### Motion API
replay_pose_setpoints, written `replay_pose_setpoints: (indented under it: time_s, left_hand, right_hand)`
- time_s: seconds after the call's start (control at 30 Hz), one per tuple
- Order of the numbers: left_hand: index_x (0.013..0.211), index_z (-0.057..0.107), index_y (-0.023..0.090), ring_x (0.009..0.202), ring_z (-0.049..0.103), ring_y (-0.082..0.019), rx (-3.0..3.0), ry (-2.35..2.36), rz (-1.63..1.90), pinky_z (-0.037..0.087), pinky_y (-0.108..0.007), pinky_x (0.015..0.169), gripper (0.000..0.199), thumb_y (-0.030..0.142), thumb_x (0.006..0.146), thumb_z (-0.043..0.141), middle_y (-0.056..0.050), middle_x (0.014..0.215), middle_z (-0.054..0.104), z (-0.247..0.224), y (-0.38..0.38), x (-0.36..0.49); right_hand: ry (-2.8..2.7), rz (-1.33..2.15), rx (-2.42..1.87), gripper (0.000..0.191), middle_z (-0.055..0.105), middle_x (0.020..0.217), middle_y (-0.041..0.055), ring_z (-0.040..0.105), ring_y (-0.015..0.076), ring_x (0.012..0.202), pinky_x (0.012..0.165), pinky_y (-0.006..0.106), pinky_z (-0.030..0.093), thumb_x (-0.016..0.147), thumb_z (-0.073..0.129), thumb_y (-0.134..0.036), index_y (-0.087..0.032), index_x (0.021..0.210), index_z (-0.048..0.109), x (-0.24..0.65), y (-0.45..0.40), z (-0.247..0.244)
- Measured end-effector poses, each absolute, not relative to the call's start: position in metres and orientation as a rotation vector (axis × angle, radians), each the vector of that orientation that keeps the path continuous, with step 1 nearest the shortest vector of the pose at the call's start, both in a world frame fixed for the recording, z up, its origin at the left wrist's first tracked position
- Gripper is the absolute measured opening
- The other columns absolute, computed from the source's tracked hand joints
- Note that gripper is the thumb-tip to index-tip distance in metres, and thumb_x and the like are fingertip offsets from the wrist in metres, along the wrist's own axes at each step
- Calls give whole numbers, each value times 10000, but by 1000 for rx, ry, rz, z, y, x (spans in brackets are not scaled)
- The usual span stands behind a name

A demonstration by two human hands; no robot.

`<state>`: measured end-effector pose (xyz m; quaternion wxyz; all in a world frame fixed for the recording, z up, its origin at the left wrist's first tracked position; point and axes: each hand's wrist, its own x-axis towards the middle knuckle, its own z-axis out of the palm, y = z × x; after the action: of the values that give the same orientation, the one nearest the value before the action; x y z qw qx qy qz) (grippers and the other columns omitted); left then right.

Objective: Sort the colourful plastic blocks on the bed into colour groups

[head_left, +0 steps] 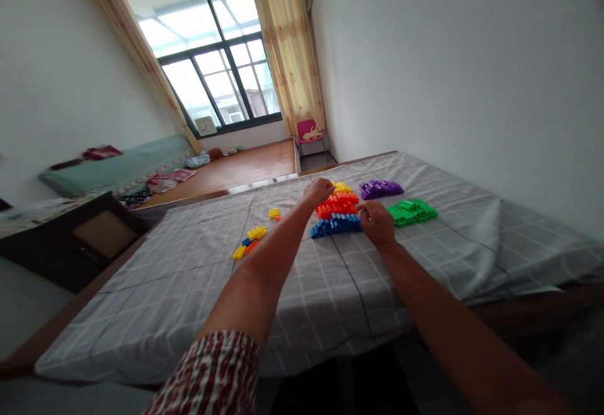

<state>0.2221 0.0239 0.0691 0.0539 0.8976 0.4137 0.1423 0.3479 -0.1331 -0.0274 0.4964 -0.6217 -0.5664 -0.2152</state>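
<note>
Small ridged plastic pieces lie in colour groups on the bed. My left hand point(319, 191) is curled at the left end of the orange pieces point(340, 202), with a bit of orange at its fingertips. Behind them are yellow pieces point(341, 187), partly hidden by that hand. My right hand point(376, 220) is closed at the right end of the orange group, index finger towards it; what it holds, if anything, is hidden. Blue pieces point(336, 226) lie in front, reaching to the right hand. To its right are green pieces point(413, 212), and purple pieces point(380, 188) sit further back.
Loose yellow pieces point(257, 232) with some orange and blue ones lie left of my left forearm. A grey checked sheet point(189, 270) covers the bed. A white wall point(453, 75) rises on the right; a dark cabinet point(75, 239) stands left. A pink chair point(309, 131) is at the back.
</note>
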Motion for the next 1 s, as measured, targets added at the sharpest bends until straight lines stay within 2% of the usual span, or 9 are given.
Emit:
replay_pose_setpoints:
  time_s: [0.2,0.33,0.43,0.53,0.63,0.7,0.87,1.0]
  left_hand:
    - [982,759,202,795,638,-161,2644,1364,360,452,-231,682,317,396,838,554,-34,908,740,87,34,88]
    - [985,765,197,821,633,-165,2554,1437,253,465,-208,699,281,327,788,613,-13,834,742,94,23,-11]
    - [970,770,194,799,638,-158,2516,1455,200,481,-206,704,262,255,757,629,-13,816,739,85,8,-55]
    - [1008,760,196,821,650,-142,2542,1312,109,501,-207,743,313,156,737,610,-18,936,743,67,-1,-69]
    - [1120,720,195,1023,632,-160,2692,998,-38,498,-227,869,450,61,715,578,-41,1192,688,50,0,-65]
    - [1169,697,203,1116,601,-184,2785,958,-118,484,-257,938,501,42,715,559,-47,1262,654,44,3,-59]
    - [1290,626,246,1038,645,-220,2837,1223,-185,506,-306,916,582,113,723,609,-66,1214,653,41,13,-48]
    - [1184,655,205,893,688,-212,2607,1417,-96,546,-310,816,452,222,733,684,-51,968,710,38,13,-36]
  right_hand:
    - [-1368,-536,-1544,225,703,858,54,608,211,823,769,307,439,795,466,-97,-203,849,657,350,-134,-28]
    - [-1365,-545,-1555,230,700,858,62,607,217,828,760,314,433,788,469,-111,-197,863,669,353,-133,-31]
    - [-1363,-565,-1563,226,700,855,65,607,220,830,751,315,429,788,474,-125,-194,864,676,356,-132,-34]
    - [-1363,-591,-1571,226,706,867,65,610,219,825,747,315,428,794,472,-135,-191,863,679,357,-132,-35]
    - [-1368,-606,-1584,218,704,868,68,607,219,816,745,317,427,797,475,-147,-191,857,680,356,-134,-35]
    - [-1377,-619,-1591,217,699,857,69,605,219,816,741,314,427,800,474,-151,-192,850,681,355,-136,-34]
    - [-1384,-617,-1623,223,689,834,67,605,214,810,729,307,428,800,468,-142,-193,841,681,354,-137,-36]
    - [-1382,-594,-1640,225,686,832,69,604,216,812,719,310,426,796,468,-140,-194,847,681,355,-136,-37]
